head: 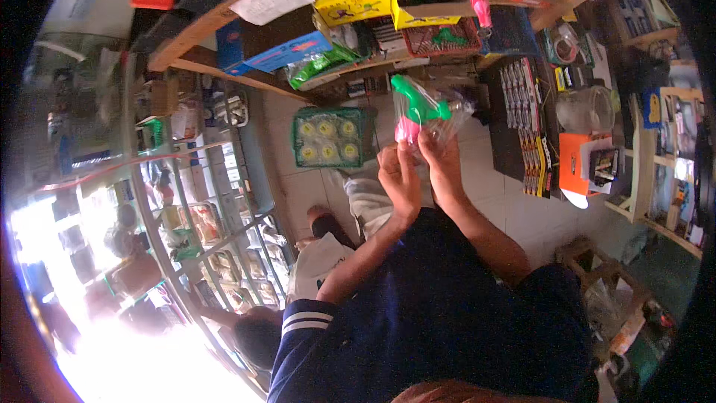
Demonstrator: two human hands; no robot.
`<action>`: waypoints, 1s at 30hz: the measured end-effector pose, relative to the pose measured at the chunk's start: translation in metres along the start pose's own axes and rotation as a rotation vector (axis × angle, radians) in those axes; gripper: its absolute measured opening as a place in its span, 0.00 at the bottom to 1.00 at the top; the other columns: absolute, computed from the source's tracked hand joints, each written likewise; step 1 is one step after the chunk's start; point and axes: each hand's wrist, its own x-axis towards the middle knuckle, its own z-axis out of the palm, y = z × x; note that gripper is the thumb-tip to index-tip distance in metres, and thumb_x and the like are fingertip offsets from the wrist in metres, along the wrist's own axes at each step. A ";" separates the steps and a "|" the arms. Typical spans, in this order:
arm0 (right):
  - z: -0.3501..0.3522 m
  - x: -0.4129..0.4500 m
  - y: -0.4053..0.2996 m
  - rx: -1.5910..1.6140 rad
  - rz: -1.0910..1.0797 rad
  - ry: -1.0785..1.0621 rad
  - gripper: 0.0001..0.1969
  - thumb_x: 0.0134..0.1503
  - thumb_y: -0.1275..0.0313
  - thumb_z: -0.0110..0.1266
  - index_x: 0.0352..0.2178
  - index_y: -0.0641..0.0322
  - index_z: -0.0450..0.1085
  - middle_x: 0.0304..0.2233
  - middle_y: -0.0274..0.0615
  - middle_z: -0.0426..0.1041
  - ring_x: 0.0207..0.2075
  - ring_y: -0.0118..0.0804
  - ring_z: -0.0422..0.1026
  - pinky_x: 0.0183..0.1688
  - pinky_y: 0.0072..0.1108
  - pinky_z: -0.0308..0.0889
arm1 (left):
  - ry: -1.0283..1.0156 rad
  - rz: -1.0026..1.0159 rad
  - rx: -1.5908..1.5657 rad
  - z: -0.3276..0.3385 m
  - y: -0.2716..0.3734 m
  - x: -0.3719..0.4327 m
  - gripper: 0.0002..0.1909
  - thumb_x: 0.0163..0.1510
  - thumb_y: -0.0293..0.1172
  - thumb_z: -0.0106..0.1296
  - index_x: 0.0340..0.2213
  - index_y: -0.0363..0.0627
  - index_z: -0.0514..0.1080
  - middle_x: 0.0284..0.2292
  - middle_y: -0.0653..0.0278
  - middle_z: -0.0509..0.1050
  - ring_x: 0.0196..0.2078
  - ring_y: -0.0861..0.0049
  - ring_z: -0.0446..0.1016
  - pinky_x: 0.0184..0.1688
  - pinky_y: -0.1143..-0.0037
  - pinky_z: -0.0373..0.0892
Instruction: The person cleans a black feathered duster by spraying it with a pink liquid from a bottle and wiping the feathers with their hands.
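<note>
I hold up a clear plastic packet (417, 109) in front of my chest with both hands. A green plastic piece (419, 102) with knobbed ends and a pink part (407, 130) show through the film; exactly what they form I cannot tell. My left hand (400, 176) pinches the packet's lower edge, below the pink part. Beside it, my right hand (443, 165) grips the same edge under the green piece, thumb upward. The packet's lower end is partly hidden by my fingers.
Ahead, a wooden shelf (184, 53) carries yellow boxes (355, 4), a blue box (288, 51) and a red basket (442, 36). A green crate (329, 159) of round-topped items stands on the tiled floor. Another person (260, 336) is at left by a metal grille. Hanging sachets (517, 95) and an orange box (576, 165) are right.
</note>
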 end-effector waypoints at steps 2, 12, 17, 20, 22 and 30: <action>0.001 0.011 -0.020 -0.003 -0.040 -0.036 0.25 0.52 0.63 0.58 0.45 0.63 0.57 0.38 0.38 0.68 0.38 0.29 0.68 0.40 0.22 0.65 | -0.096 0.060 0.122 0.001 0.005 0.005 0.14 0.60 0.32 0.41 0.22 0.40 0.65 0.21 0.71 0.64 0.26 0.84 0.57 0.31 0.79 0.56; -0.008 0.074 -0.064 -0.028 0.021 -0.148 0.30 0.45 0.71 0.62 0.49 0.64 0.58 0.41 0.40 0.70 0.41 0.31 0.70 0.47 0.23 0.65 | -0.462 0.487 0.543 0.025 0.048 0.061 0.04 0.46 0.25 0.54 0.26 0.39 0.70 0.29 0.58 0.68 0.35 0.61 0.64 0.38 0.66 0.60; -0.016 0.151 -0.095 -0.040 -0.011 -0.279 0.17 0.54 0.69 0.52 0.45 0.63 0.65 0.43 0.43 0.71 0.38 0.38 0.74 0.35 0.24 0.67 | -0.542 0.503 0.468 0.025 0.043 0.073 0.08 0.45 0.28 0.56 0.29 0.43 0.70 0.32 0.60 0.68 0.37 0.62 0.65 0.39 0.67 0.61; 0.008 0.179 -0.133 -0.164 -0.023 -0.227 0.21 0.53 0.62 0.53 0.44 0.65 0.64 0.36 0.44 0.72 0.35 0.37 0.73 0.36 0.24 0.70 | -0.607 0.441 0.521 0.007 0.014 0.067 0.08 0.45 0.28 0.56 0.30 0.43 0.70 0.32 0.61 0.68 0.37 0.63 0.65 0.38 0.68 0.61; 0.000 0.217 -0.137 -0.205 0.046 -0.278 0.19 0.55 0.62 0.51 0.44 0.63 0.66 0.34 0.41 0.72 0.33 0.33 0.73 0.33 0.19 0.68 | -0.614 0.437 0.580 -0.013 -0.023 0.054 0.07 0.46 0.28 0.55 0.29 0.43 0.70 0.32 0.60 0.69 0.37 0.63 0.65 0.38 0.68 0.61; 0.019 0.323 -0.131 -0.126 0.065 -0.382 0.15 0.56 0.64 0.50 0.41 0.64 0.67 0.34 0.43 0.72 0.33 0.36 0.73 0.35 0.22 0.69 | -0.939 0.268 0.986 -0.115 -0.090 -0.015 0.09 0.49 0.34 0.51 0.30 0.42 0.70 0.35 0.58 0.70 0.40 0.59 0.67 0.43 0.62 0.63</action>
